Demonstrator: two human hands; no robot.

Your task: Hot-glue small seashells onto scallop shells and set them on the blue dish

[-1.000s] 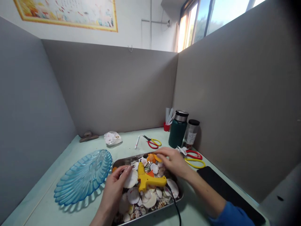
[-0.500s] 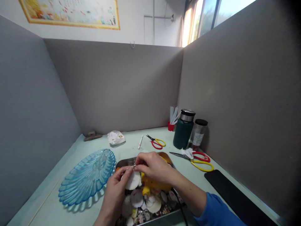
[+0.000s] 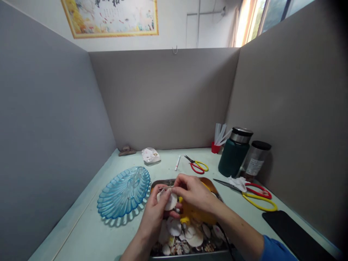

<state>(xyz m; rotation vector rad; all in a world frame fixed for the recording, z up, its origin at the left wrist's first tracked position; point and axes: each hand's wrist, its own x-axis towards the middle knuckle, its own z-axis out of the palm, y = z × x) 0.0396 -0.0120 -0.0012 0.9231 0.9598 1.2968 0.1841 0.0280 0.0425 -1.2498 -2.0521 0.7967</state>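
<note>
Your left hand [image 3: 154,216] is up over the metal tray [image 3: 160,183], fingers curled round a white scallop shell [image 3: 169,200] from below/behind, so it's gripping that shell. The shell sits w/ its flat face toward you, raised above the tray's far-left part, top edge peeking out past your fingertips. Your right hand [image 3: 193,194] comes in from the tray's right side, thumb + forefinger pinched together right at the shell's top edge, touching it. There's a thin wire or thread thing [image 3: 162,189] there, too small to tell exactly what, or whether the pinch actually has it.

Under your right hand, in the tray, lies the yellow glue gun [image 3: 187,214], mostly hidden, its black cord running off the tray's near edge. Rest of the tray is full of loose shells [image 3: 187,237], white/pinkish mostly.

Just left of the tray: blue glass shell-shaped dish [image 3: 123,192], nearly touching it. Behind the tray: a white pen [image 3: 177,162] and red/yellow scissors [image 3: 198,166]. Right of the tray: bigger scissors [image 3: 252,194] w/ a crumpled tissue on them; behind those, a dark green flask [image 3: 234,152] + a jar [image 3: 255,159].
</note>
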